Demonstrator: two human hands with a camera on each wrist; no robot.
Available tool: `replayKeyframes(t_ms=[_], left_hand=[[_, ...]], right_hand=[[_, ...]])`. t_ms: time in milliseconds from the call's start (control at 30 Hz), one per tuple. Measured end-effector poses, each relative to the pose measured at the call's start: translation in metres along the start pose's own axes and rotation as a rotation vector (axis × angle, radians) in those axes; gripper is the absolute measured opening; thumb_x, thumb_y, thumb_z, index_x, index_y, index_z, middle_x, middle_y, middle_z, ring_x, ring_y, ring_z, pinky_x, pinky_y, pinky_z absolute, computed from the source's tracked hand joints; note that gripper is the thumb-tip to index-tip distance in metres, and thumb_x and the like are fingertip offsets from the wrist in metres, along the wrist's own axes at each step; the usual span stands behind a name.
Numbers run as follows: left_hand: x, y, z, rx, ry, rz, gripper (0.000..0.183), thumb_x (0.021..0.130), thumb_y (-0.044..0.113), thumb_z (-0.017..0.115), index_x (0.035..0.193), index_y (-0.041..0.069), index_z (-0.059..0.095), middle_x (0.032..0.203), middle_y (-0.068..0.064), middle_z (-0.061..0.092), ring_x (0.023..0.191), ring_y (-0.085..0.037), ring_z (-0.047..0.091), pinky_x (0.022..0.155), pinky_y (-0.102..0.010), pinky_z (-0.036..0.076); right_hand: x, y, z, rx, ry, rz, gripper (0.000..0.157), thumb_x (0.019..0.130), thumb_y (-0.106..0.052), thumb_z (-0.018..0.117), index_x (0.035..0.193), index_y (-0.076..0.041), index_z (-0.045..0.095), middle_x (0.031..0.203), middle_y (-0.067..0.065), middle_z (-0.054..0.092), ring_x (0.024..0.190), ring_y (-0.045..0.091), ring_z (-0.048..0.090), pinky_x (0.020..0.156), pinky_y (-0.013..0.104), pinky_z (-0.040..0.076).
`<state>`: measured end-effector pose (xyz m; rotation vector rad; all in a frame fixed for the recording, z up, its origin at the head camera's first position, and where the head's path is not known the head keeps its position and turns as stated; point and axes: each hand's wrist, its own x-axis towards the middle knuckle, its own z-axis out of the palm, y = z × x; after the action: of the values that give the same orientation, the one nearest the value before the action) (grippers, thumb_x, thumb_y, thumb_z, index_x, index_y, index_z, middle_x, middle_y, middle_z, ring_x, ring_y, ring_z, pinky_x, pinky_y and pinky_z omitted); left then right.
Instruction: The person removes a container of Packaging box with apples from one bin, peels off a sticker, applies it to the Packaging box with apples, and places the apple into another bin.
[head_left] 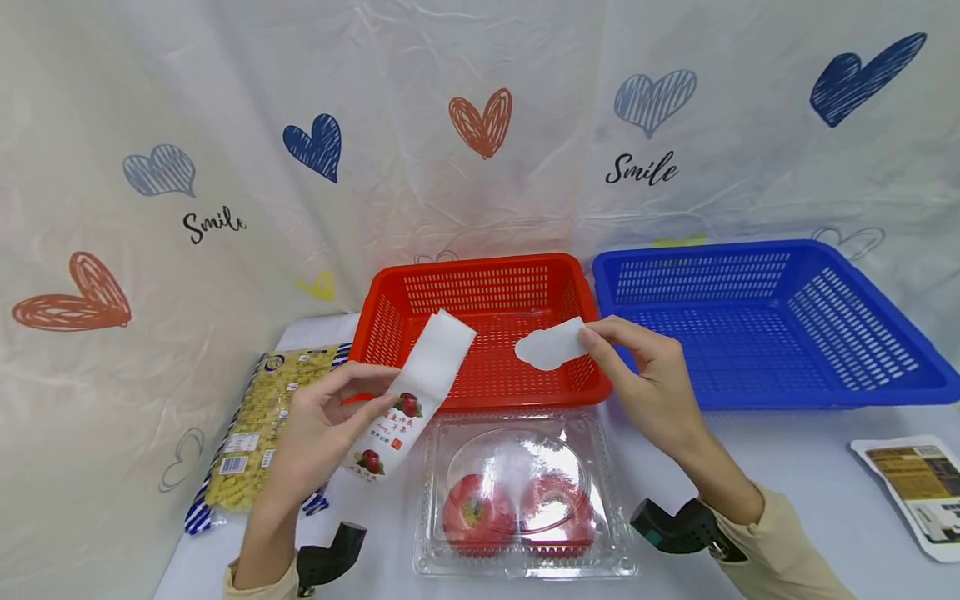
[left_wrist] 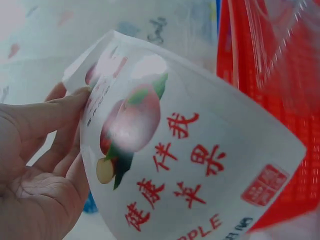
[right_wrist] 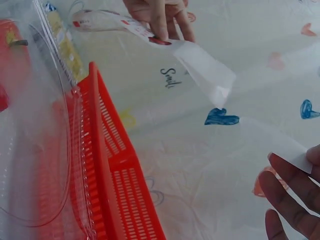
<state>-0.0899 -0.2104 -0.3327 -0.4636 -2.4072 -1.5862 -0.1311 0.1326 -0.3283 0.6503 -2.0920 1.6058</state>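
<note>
Since the red basket (head_left: 480, 265) stands directly behind the box (head_left: 517, 437) and its red apples (head_left: 477, 512), a dip of either hand might brush the held paper against mesh or plastic. The strip (head_left: 429, 373), long and slack, could swing its loose upper end into the label (head_left: 551, 346). Gripped only at one end, the label might curl or crease; if its back is sticky, it could also cling to fingertips.

As for pose, both hands are raised, palms facing inward. The left hand (head_left: 322, 417) pinches the strip near its middle, thumb on the printed face and fingers curled behind. The right hand (head_left: 648, 375) pinches the label's right end between thumb and forefinger, other fingers spread in the right wrist view. Strip and label hang in front of the basket, apart.
</note>
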Motion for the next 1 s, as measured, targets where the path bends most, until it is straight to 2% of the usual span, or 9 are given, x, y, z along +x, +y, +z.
replayKeyframes(t_ms=[67, 133, 300, 400, 633, 700, 867, 1000], left_hand=[[-0.007, -0.006, -0.010, 0.015, 0.008, -0.026, 0.035, 0.088, -0.011, 0.076, 0.121, 0.001, 0.072, 0.116, -0.010, 0.072, 0.099, -0.012, 0.071, 0.084, -0.025, 0.061], [-0.015, -0.013, -0.020, 0.030, -0.016, -0.048, 0.037, 0.088, -0.011, 0.076, 0.123, 0.001, 0.071, 0.114, -0.010, 0.072, 0.097, -0.012, 0.071, 0.082, -0.026, 0.061], [-0.031, -0.033, -0.039, 0.031, -0.188, -0.125, 0.036, 0.091, -0.007, 0.076, 0.126, 0.001, 0.070, 0.115, -0.013, 0.072, 0.097, -0.017, 0.071, 0.079, -0.029, 0.063], [-0.037, -0.044, -0.047, 0.034, -0.266, -0.192, 0.036, 0.092, -0.003, 0.076, 0.127, 0.001, 0.069, 0.119, -0.014, 0.071, 0.098, -0.017, 0.070, 0.080, -0.028, 0.062], [-0.045, -0.070, -0.051, 0.023, -0.444, -0.268, 0.037, 0.095, 0.001, 0.074, 0.131, -0.002, 0.065, 0.113, -0.013, 0.069, 0.094, -0.016, 0.070, 0.084, -0.025, 0.060], [-0.046, -0.077, -0.050, 0.016, -0.465, -0.312, 0.036, 0.095, 0.002, 0.074, 0.130, -0.003, 0.065, 0.114, -0.013, 0.069, 0.094, -0.016, 0.070, 0.083, -0.025, 0.060], [-0.050, -0.093, -0.045, 0.028, -0.467, -0.422, 0.035, 0.095, 0.004, 0.076, 0.127, -0.004, 0.066, 0.112, -0.014, 0.069, 0.094, -0.018, 0.070, 0.081, -0.026, 0.060], [-0.054, -0.103, -0.042, 0.045, -0.456, -0.464, 0.034, 0.094, 0.000, 0.075, 0.126, -0.005, 0.065, 0.107, -0.012, 0.069, 0.094, -0.021, 0.071, 0.080, -0.027, 0.060]], right_hand=[[-0.001, 0.001, -0.001, 0.008, 0.000, 0.004, 0.016, 0.096, 0.014, 0.062, 0.102, 0.008, 0.076, 0.100, -0.006, 0.075, 0.100, 0.009, 0.070, 0.096, 0.019, 0.053], [-0.002, 0.002, -0.003, 0.015, 0.002, 0.006, 0.017, 0.096, 0.015, 0.062, 0.102, 0.008, 0.076, 0.099, -0.005, 0.075, 0.100, 0.010, 0.070, 0.096, 0.018, 0.053], [-0.003, 0.005, -0.005, 0.029, -0.004, 0.024, 0.014, 0.098, 0.012, 0.062, 0.102, 0.008, 0.075, 0.098, -0.004, 0.075, 0.099, 0.012, 0.069, 0.097, 0.019, 0.052], [-0.004, 0.006, -0.005, 0.033, -0.015, 0.039, 0.013, 0.100, 0.008, 0.063, 0.103, 0.007, 0.075, 0.098, -0.004, 0.075, 0.099, 0.013, 0.069, 0.098, 0.019, 0.051], [-0.005, 0.009, -0.005, 0.016, -0.021, 0.043, 0.014, 0.098, 0.012, 0.062, 0.103, 0.008, 0.075, 0.099, -0.006, 0.075, 0.100, 0.011, 0.069, 0.100, 0.018, 0.051], [-0.006, 0.010, -0.005, 0.012, -0.022, 0.044, 0.015, 0.097, 0.013, 0.062, 0.103, 0.009, 0.075, 0.099, -0.006, 0.075, 0.101, 0.009, 0.069, 0.100, 0.018, 0.050], [-0.006, 0.011, -0.006, 0.010, -0.033, 0.052, 0.015, 0.098, 0.011, 0.062, 0.104, 0.007, 0.075, 0.100, -0.006, 0.075, 0.101, 0.010, 0.069, 0.099, 0.018, 0.050], [-0.008, 0.012, -0.006, 0.013, -0.045, 0.052, 0.014, 0.101, 0.005, 0.062, 0.104, 0.005, 0.076, 0.100, -0.005, 0.075, 0.099, 0.012, 0.068, 0.099, 0.018, 0.050]])
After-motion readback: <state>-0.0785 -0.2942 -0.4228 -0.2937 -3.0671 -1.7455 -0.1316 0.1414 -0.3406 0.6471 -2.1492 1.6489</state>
